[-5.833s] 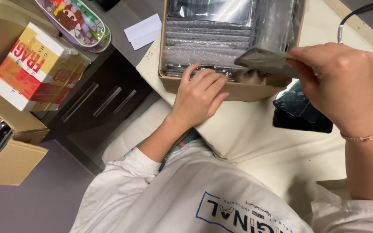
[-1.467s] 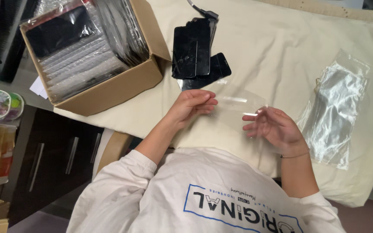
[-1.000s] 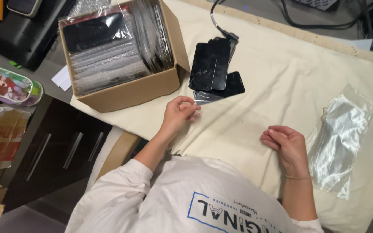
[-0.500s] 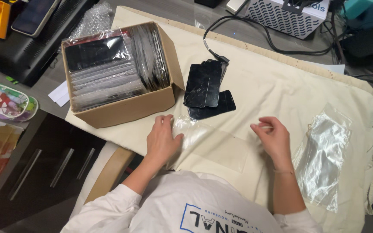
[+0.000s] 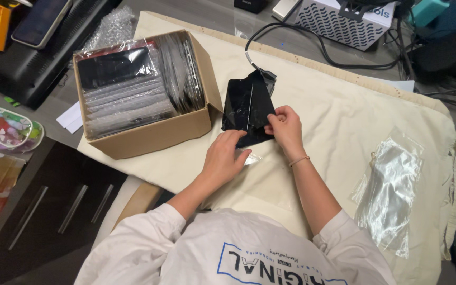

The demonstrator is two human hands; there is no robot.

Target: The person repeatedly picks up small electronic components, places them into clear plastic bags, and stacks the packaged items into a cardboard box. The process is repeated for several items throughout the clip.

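A small stack of black glass phone panels (image 5: 246,105) lies on the cream cloth (image 5: 344,111) just right of the cardboard box. My right hand (image 5: 285,126) pinches the right edge of the top panel. My left hand (image 5: 225,155) sits just below the stack, its fingertips at the panels' lower edge. It presses down a clear plastic bag (image 5: 250,157) whose corner sticks out from under the fingers. Both forearms reach up from my white shirt at the bottom of the view.
An open cardboard box (image 5: 149,136) packed with bubble-wrapped panels stands at the left. A pile of clear bags (image 5: 391,184) lies at the right. Black cables (image 5: 312,42) and a white device (image 5: 344,24) are at the back. A dark drawer unit (image 5: 54,211) stands lower left.
Both hands have moved up the cloth to the stack of black panels. My right hand, free before, now grips a panel. My left hand has brought the clear bag along.
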